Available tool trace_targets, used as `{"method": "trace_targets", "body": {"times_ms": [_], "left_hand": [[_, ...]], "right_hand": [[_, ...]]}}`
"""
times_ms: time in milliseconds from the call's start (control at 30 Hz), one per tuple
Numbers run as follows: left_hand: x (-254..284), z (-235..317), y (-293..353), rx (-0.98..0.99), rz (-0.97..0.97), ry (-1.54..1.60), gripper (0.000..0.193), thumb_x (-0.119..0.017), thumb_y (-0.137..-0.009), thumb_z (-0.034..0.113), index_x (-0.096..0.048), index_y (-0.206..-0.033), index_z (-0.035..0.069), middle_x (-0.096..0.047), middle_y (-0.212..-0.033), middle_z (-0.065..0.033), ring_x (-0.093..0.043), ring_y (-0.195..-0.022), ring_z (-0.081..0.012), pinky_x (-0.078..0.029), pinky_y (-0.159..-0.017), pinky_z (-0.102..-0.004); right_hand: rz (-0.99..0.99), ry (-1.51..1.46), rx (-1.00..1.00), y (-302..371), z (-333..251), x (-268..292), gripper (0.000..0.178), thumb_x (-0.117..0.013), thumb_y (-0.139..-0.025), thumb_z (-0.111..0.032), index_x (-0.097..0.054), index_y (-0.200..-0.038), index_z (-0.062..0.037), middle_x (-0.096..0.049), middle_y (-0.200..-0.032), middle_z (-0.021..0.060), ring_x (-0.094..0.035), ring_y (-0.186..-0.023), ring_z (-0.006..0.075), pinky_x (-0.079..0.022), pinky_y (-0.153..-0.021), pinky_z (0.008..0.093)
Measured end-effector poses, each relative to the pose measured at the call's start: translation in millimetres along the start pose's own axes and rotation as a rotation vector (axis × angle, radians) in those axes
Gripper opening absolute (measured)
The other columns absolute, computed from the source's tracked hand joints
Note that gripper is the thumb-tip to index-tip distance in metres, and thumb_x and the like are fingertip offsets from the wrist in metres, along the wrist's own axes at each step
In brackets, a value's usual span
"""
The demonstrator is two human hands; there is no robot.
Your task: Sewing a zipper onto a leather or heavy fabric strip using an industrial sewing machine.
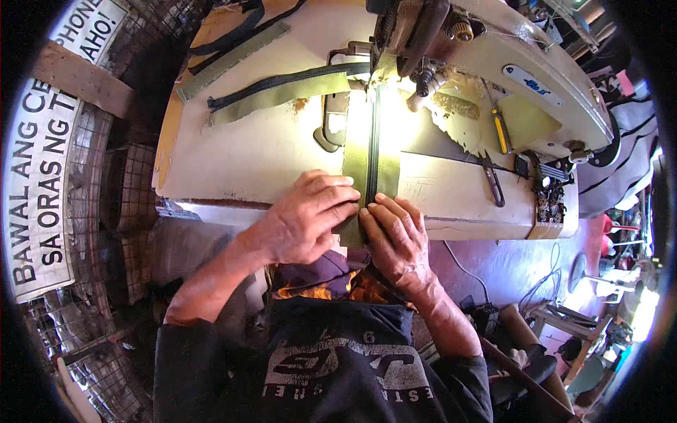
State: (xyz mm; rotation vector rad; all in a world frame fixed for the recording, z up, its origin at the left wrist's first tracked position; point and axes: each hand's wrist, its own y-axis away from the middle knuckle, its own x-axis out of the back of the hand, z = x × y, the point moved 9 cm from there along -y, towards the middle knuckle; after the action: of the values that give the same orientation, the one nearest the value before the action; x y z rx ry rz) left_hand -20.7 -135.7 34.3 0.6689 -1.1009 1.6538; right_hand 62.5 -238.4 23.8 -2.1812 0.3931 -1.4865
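Note:
A green fabric strip (389, 168) with a black zipper (374, 134) along its middle runs from under the sewing machine's needle area toward me and over the table's near edge. My left hand (307, 218) holds the strip's left side near that edge, fingers bent and close together. On the right side, my right hand (398, 236) grips the strip, its fingers curled over the fabric beside the zipper. Both thumbs are mostly hidden. Bright lamplight washes out the needle and presser foot.
The sewing machine (557, 92) stands over the table's right side. A yellow-handled screwdriver (501, 132) and thread snips (492, 182) lie beneath its arm. Left of the needle are a second green strip with a black zipper (282, 99) and a loose green strip (233, 62).

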Motion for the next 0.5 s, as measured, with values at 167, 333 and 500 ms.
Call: {"method": "trace_targets", "body": {"times_ms": [167, 333, 500], "left_hand": [[8.7, -39.3, -45.8, 0.048, 0.08, -0.192, 0.033, -0.064, -0.088, 0.014, -0.068, -0.118, 0.001, -0.063, -0.127, -0.0173, -0.057, -0.12, -0.0324, -0.042, -0.108, -0.0503], [5.0, -54.6, -70.2, 0.007, 0.11, -0.364, 0.036, -0.068, -0.091, 0.024, -0.067, -0.119, 0.002, -0.063, -0.126, -0.0156, -0.056, -0.121, -0.032, -0.041, -0.107, -0.0483], [3.1, -49.8, -70.2, -0.056, 0.106, -0.394, 0.034, -0.066, -0.092, 0.025, -0.068, -0.114, -0.001, -0.062, -0.124, -0.017, -0.055, -0.121, -0.0312, -0.043, -0.103, -0.0465]], "right_hand": [[-0.048, 0.016, 0.006, -1.2, -2.5, 2.1, 0.051, -0.066, -0.077, -0.014, -0.068, -0.124, 0.0037, -0.063, -0.126, 0.0152, -0.059, -0.128, 0.0329, -0.045, -0.11, 0.0518], [-0.099, 0.023, -0.011, -1.6, -1.4, -1.8, 0.049, -0.065, -0.078, -0.014, -0.069, -0.123, 0.004, -0.063, -0.127, 0.0156, -0.059, -0.129, 0.0333, -0.044, -0.111, 0.0529], [-0.086, 0.017, -0.01, -1.5, -1.6, -1.4, 0.049, -0.067, -0.076, -0.014, -0.07, -0.121, 0.0046, -0.064, -0.127, 0.016, -0.06, -0.128, 0.0347, -0.045, -0.111, 0.0533]]}}
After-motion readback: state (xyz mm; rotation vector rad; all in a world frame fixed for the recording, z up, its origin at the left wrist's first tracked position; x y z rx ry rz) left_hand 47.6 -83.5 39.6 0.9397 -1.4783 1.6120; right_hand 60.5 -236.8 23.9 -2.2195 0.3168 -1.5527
